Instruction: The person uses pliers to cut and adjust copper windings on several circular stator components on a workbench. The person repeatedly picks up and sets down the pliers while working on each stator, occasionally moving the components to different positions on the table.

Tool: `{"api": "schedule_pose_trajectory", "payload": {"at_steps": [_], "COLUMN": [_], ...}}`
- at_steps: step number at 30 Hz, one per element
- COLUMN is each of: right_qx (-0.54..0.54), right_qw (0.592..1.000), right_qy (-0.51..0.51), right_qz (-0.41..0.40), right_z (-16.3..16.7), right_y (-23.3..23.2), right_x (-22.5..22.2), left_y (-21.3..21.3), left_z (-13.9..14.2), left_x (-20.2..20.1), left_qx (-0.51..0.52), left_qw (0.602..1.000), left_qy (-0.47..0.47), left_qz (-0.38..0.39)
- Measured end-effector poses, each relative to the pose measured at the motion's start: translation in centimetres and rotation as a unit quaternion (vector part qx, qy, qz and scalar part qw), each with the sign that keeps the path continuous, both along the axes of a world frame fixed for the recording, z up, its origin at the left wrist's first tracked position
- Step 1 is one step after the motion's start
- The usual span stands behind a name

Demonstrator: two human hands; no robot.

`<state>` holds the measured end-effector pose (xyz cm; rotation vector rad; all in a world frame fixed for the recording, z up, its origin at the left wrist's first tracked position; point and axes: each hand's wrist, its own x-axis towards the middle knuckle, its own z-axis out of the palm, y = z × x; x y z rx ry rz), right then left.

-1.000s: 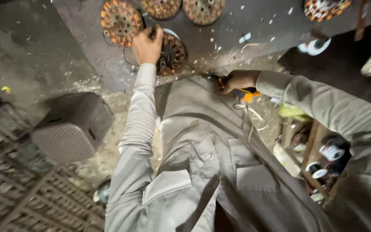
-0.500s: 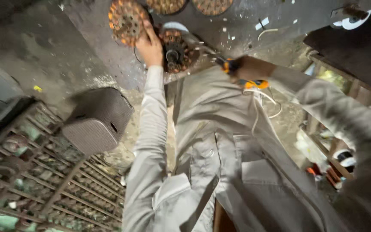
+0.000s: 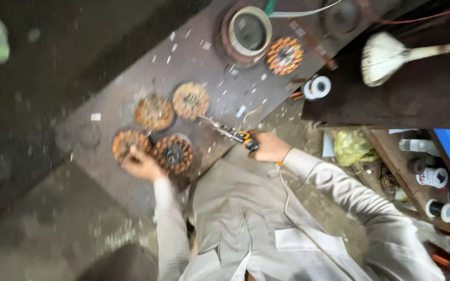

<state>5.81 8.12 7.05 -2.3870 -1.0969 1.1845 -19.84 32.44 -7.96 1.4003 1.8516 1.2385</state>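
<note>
Head view: hands (image 3: 142, 167) on coil stators (image 3: 173, 154).

Copper-orange coils on a dark brown desk (image 3: 131, 83)

Wound stators (image 3: 173, 154) ringed orange and brown; tool (image 3: 241, 137) handle yellow and black; sleeves (image 3: 339, 187) pale grey.

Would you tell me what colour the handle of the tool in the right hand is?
Yellow and black, on the tool gripped by the right hand; head view.

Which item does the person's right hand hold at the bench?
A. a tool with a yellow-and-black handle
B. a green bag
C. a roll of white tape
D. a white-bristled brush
A: the right hand grips the yellow-and-black-handled tool, its thin metal tip pointing toward the wound stator discs; the brush lies untouched on the dark shelf.
</note>
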Motion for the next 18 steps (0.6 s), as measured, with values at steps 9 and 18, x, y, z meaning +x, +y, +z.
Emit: {"api": "schedule_pose_trajectory", "payload": {"at_steps": [9,18], "right_qx": [0.217,0.327], "right_qw": [0.975,0.933], "right_qy": [-0.026,-0.076], "right_qz": [-0.03,0.127], "right_z": [5.5,8.9], "right_y": [4.8,3.9], "right_x": [-3.3,-3.8], "left_y": [-9.8,-13.3], "left_z": [12.6,14.4], "left_x": [7.6,12.6], "left_qx": [-0.179,0.017], "left_qw": [0.718,0.838], "left_qy": [-0.43,-0.424], "left_qz": [-0.517,-0.343]}}
